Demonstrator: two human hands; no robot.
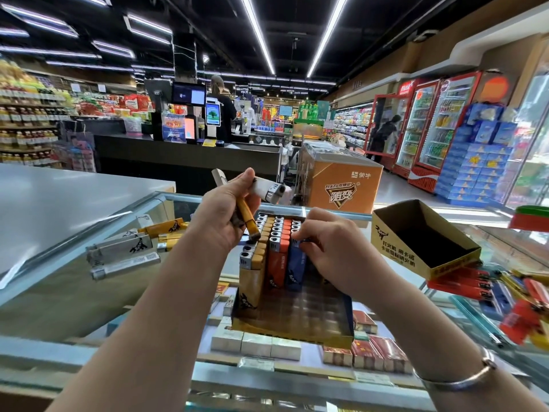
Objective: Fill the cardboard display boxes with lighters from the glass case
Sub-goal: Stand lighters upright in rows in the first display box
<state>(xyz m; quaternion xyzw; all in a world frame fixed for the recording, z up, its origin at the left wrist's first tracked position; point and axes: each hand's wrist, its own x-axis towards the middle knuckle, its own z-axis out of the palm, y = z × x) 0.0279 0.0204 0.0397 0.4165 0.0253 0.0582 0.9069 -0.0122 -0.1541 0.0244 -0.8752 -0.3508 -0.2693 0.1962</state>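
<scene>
On the glass case (74,263) stands a cardboard display box (294,325) with rows of yellow, orange and blue lighters (276,251) standing upright at its far end. My left hand (225,212) is raised above the box and grips a white lighter (269,190) and a yellow lighter (248,218); another white one sticks out behind the fingers. My right hand (323,248) has curled fingertips pinching the top of a blue lighter (295,263) in the rightmost row. An empty second display box (421,236) sits tilted to the right.
Loose white and yellow lighters (127,248) lie on the glass at left. Red, yellow and blue lighters (505,295) are scattered at right under the empty box. Cigarette packs (255,343) show beneath the glass. A grey counter (59,197) is at the far left.
</scene>
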